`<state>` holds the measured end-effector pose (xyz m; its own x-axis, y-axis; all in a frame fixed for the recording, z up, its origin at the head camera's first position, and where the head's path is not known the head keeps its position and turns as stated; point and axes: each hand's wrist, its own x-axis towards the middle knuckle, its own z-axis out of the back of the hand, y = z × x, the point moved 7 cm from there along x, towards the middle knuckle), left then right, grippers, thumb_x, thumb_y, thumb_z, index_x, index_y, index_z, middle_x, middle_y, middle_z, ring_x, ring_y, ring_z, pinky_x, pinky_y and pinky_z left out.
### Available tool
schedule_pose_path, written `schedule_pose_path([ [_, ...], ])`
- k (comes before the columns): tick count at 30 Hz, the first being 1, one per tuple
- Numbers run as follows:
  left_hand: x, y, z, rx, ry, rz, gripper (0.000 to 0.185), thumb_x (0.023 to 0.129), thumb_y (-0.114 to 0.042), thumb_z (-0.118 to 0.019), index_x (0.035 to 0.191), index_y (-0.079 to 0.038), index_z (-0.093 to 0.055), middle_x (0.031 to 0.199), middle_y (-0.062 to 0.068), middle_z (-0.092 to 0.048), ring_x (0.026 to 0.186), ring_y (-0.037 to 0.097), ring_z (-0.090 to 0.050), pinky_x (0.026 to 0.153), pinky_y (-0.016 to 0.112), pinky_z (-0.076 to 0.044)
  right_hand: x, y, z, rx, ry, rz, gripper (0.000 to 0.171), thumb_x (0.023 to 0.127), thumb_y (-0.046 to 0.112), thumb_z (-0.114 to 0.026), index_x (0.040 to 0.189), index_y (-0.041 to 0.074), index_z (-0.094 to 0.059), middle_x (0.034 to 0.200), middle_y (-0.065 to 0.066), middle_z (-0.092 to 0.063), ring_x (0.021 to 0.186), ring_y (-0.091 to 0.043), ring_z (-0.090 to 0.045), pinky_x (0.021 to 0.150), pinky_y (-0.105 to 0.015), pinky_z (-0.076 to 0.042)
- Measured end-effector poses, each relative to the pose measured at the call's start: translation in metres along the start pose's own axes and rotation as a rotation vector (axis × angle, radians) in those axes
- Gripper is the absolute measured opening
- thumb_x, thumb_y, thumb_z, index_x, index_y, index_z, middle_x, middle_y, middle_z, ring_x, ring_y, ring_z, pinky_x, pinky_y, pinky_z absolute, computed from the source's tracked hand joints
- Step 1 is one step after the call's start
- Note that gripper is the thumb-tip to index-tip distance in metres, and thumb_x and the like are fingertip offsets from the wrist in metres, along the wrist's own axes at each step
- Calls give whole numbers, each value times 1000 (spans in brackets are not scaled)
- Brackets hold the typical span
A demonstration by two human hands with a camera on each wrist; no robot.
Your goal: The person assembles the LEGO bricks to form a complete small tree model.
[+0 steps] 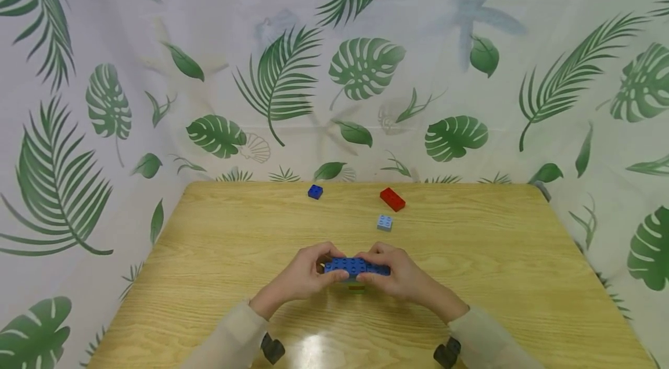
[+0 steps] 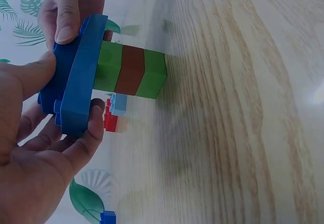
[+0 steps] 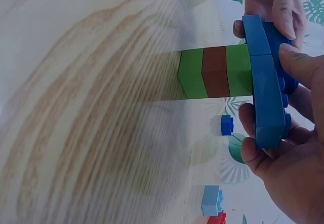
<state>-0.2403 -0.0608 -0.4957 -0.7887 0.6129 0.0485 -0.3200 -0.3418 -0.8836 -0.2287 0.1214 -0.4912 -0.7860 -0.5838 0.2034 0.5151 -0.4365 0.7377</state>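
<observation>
Leaf-printed curtain [image 1: 366,67] on three sides, pale wooden surface [image 1: 496,276] in the middle. Near the front edge, a small block tower: green, brown, green column [image 2: 132,71] standing on the wood, with a long blue block [image 1: 355,267] across its top. Left hand [image 1: 305,276] curled round one end of that blue block, thumb on the near side and fingers behind; right hand [image 1: 399,277] gripping the other end the same way. Gripped from both ends, most likely, to keep the long piece level over the narrow column beneath and to press evenly so the studs seat without tipping the stack. Seen from the wrists, blue block flush against the upper green one, column foot resting on the wood.

Further back, well apart from the hands: a light blue block [image 1: 384,222], a red block [image 1: 392,199] behind it, and a small dark blue block [image 1: 315,192] off to the left, all lying loose and untouched within reach.
</observation>
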Motion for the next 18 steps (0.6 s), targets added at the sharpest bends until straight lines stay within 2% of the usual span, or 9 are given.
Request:
schedule_pose_path([
  [4,0,0,0,8,2,16,26,101,-27,-74,122,-13,-68,112,3,-72,87,12,-61,74,24,-51,1,0,0,11,2,-7,46,101,26,-74,134,-5,-69,99,-3,-63,85,-16,-55,76,-27,-47],
  [9,1,1,1,27,-1,24,28,101,-30,-74,123,-13,-68,108,1,-72,84,11,-59,73,24,-50,1,0,0,5,2,-19,46,101,26,-74,135,-4,-68,98,-2,-62,84,-13,-53,75,-26,-45],
  [18,-1,10,-2,-69,-38,15,33,99,-26,-77,128,-11,-68,117,9,-72,93,12,-68,78,23,-57,-2,0,0,-3,-18,-44,43,100,29,-74,133,3,-71,107,-5,-67,86,-10,-55,74,-24,-47],
])
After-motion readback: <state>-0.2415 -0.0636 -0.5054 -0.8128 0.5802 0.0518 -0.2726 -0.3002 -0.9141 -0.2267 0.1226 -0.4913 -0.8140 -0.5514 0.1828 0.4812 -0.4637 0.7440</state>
